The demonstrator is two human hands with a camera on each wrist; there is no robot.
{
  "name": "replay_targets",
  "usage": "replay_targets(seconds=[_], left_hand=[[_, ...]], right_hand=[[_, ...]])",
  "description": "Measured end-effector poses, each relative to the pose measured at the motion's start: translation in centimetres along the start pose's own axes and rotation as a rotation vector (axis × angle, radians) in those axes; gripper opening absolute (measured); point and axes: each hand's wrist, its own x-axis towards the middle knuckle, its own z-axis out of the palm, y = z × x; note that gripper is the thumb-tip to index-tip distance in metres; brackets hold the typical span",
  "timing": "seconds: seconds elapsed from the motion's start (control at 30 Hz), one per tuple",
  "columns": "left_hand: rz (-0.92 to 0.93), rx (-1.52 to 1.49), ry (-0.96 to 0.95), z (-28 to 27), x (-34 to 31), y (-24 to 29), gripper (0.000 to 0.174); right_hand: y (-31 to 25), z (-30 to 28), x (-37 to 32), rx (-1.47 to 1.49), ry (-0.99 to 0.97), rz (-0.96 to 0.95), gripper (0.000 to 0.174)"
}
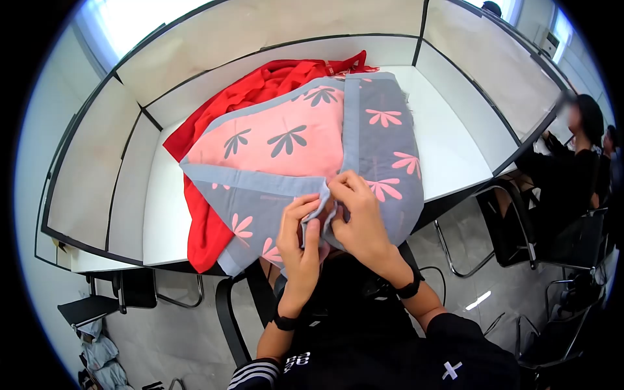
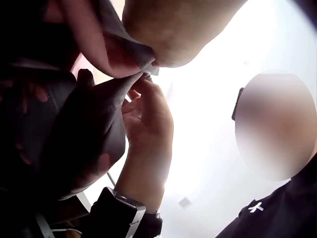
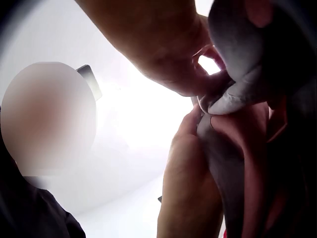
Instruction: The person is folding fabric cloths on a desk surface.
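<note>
A grey and pink cloth with leaf shapes (image 1: 266, 140) lies over the desk's front edge and hangs toward the person's lap. At its near corner, the left hand (image 1: 301, 250) pinches the light grey border between thumb and fingers. Close beside it the right hand (image 1: 361, 224) pinches the same border, its fingers curled. Between them the border is bunched into a fold. In the left wrist view, the cloth (image 2: 94, 134) hangs beside the right hand (image 2: 148, 116). The right wrist view shows the left hand (image 3: 190, 173) at the grey edge; the fingertips are partly hidden.
A red cloth (image 1: 214, 123) lies behind and left of the patterned cloth, on a white desk (image 1: 448, 143) with upright partitions (image 1: 273, 29). Black chairs (image 1: 136, 289) stand on the grey floor. Another person in black (image 1: 565, 175) sits at the right.
</note>
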Motion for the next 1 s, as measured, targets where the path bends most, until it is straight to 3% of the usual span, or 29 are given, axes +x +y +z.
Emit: replay_targets(seconds=[0.07, 0.13, 0.17, 0.27, 0.33, 0.4, 0.5, 0.67, 0.77, 0.83, 1.0], left_hand=[[-0.116, 0.024, 0.029, -0.1, -0.1, -0.1, 0.023], [-0.135, 0.058, -0.005, -0.2, -0.4, -0.1, 0.023], [-0.157, 0.09, -0.043, -0.3, -0.4, -0.1, 0.023], [-0.211, 0.081, -0.149, 0.2, -0.5, 0.6, 0.025], [-0.177, 0.041, -0.147, 0.4, -0.4, 0.3, 0.027], [-0.308, 0.03, -0.159, 0.2, -0.4, 0.4, 0.028], [-0.186, -0.008, -0.124, 0.5, -0.4, 0.5, 0.029], [-0.263, -0.052, -0.118, 0.4, -0.9, 0.0, 0.03], [-0.258, -0.039, -0.132, 0.2, -0.7, 0.2, 0.029], [-0.255, -0.018, -0.145, -0.1, -0.5, 0.2, 0.029], [-0.183, -0.027, -0.137, -0.2, -0.2, -0.3, 0.027]], right_hand=[[0.1, -0.3, 0.1, 0.079, -0.054, 0.079, 0.02], [0.7, -0.5, -0.1, 0.466, -0.107, 0.213, 0.019], [1.8, -0.3, -0.2, 0.517, -0.108, 0.227, 0.019], [2.5, -0.1, 0.0, 0.718, 0.015, 0.224, 0.02], [2.3, -0.2, 0.0, 0.717, 0.035, 0.27, 0.019], [2.4, 0.4, 0.0, 0.601, 0.104, 0.267, 0.019], [2.8, 0.7, -0.1, 0.503, 0.12, 0.262, 0.019], [1.5, 0.4, 0.2, 0.525, 0.111, 0.369, 0.021], [1.3, 0.6, 0.3, 0.545, 0.164, 0.32, 0.02], [2.2, 1.0, 0.1, 0.369, 0.112, 0.157, 0.021], [2.2, 0.7, 0.2, 0.465, 0.058, 0.219, 0.018]])
